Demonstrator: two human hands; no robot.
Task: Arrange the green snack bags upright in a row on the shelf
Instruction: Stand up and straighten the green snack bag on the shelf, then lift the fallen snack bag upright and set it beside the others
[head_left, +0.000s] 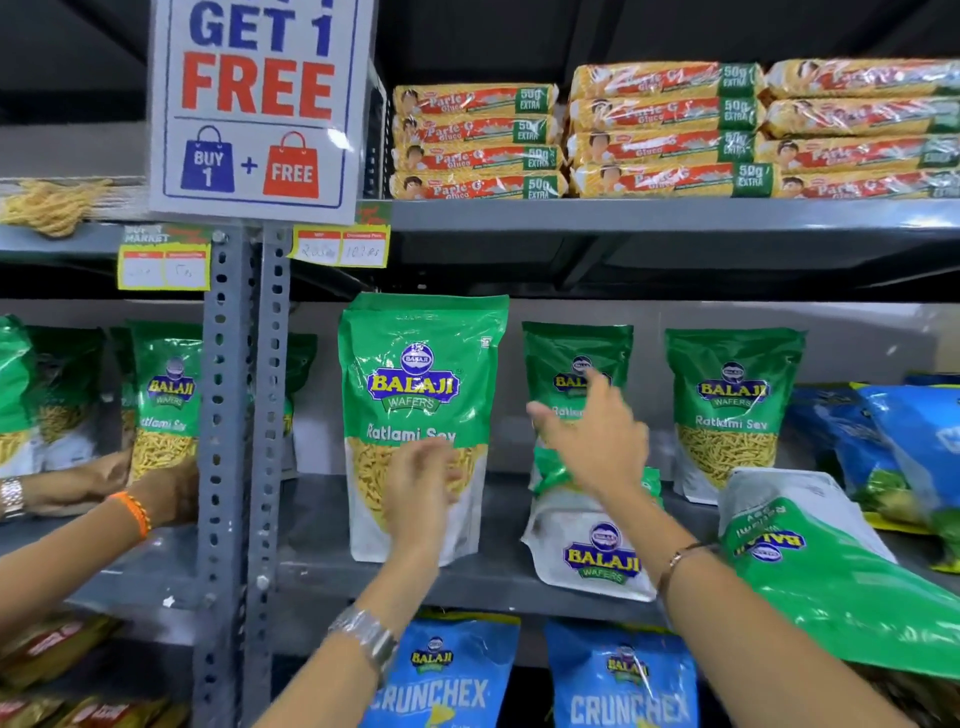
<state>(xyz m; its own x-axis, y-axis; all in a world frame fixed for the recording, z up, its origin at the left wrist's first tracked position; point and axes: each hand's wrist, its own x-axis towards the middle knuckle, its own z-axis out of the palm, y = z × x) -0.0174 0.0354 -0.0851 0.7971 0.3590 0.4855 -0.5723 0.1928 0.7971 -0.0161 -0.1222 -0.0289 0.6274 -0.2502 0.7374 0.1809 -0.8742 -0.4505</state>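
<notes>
A person's left hand (415, 488), fingers loosely spread, rests against the lower front of a large green snack bag (422, 415) standing upright, long axis vertical and label facing out, near the front edge of the grey metal shelf (467, 574). The right hand (592, 441) reaches past it with fingers spread and gripping nothing, in front of a second upright bag (576, 364) farther back; motion blur makes it hard to tell whether the fingertips touch it. Below that hand a bag (597, 551) lies slumped on the shelf, and another (810, 566) lies flat at the right with its label upside down and its top towards the camera. A third upright bag (730, 410) stands at the rear. Another person's hands (156, 493) hold a green bag (163, 400) in the next bay.
</notes>
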